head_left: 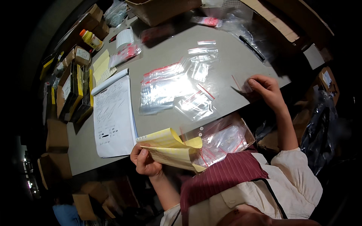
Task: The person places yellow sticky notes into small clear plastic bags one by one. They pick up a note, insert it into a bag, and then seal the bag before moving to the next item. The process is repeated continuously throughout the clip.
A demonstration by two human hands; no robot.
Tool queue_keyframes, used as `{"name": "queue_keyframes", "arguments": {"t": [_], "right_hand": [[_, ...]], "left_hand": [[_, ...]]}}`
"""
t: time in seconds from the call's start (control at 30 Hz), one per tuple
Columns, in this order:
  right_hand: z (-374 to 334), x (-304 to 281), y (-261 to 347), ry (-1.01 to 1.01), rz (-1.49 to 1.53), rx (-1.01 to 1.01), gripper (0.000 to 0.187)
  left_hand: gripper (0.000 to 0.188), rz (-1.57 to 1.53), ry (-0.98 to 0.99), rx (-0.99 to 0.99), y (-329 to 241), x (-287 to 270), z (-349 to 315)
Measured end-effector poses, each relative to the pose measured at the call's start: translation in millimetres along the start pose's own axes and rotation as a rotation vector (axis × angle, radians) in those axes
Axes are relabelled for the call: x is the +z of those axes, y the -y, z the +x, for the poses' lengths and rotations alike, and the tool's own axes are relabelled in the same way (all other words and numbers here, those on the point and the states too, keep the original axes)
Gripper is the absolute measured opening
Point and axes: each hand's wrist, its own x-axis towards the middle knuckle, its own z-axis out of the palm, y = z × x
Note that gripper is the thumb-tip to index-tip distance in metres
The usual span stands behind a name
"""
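Note:
My left hand (147,161) pinches the edge of curling yellow sheets (160,153) at the table's near edge, beside a notepad (113,120) with handwriting. Over the table's right side, my right hand (268,90) is closed on a small clear zip bag (244,87) with a red strip. Several larger zip bags (158,92) with red strips lie overlapped mid-table under glare. Nearer to me, more bags (196,105) hold small round pieces. Against my body rests an open box (247,132) of filled zip bags, partly covered by the yellow sheets.
Black-and-yellow boxes (77,94) line the left edge, with a yellow bottle (91,40) behind them. Bundled red-and-clear bags (126,52) lie near a white roll (125,37). A black marker (252,48) sits far right; a cardboard box (162,11) stands at the back.

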Motion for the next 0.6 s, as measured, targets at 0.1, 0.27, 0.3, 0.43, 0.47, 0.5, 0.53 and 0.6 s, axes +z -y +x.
{"name": "queue_keyframes", "arguments": {"t": [0.1, 0.27, 0.3, 0.43, 0.47, 0.5, 0.53, 0.6], "right_hand": [[2.8, 4.2, 8.2, 0.038, 0.198, 0.118, 0.028], [3.9, 8.1, 1.6, 0.034, 0.23, 0.123, 0.029], [3.5, 8.4, 2.5, 0.027, 0.231, 0.123, 0.029], [3.4, 8.2, -0.9, 0.015, 0.245, 0.1, 0.026], [3.1, 9.2, -1.1, 0.006, 0.257, 0.096, 0.025], [2.8, 10.6, -0.7, -0.003, 0.269, 0.093, 0.025], [2.1, 10.7, 1.5, -0.014, 0.3, 0.105, 0.022], [3.6, 11.0, -2.9, 0.015, 0.31, 0.06, 0.022]], "left_hand": [[0.019, -0.003, -0.013, -0.001, 0.5, 2.7, 0.4], [0.019, 0.007, -0.031, -0.009, -0.2, 4.1, 1.9], [0.019, 0.001, -0.031, -0.005, 1.4, 3.9, 2.7], [0.02, -0.005, -0.023, 0.007, 1.0, 4.7, 2.9], [0.02, -0.006, -0.009, 0.004, 0.6, 4.6, 2.8], [0.02, -0.001, -0.009, 0.004, -0.3, 4.7, 2.9], [0.02, -0.001, -0.006, 0.003, 0.3, 5.1, 3.7], [0.021, -0.009, -0.004, -0.002, 0.5, 2.2, 3.4]]}}
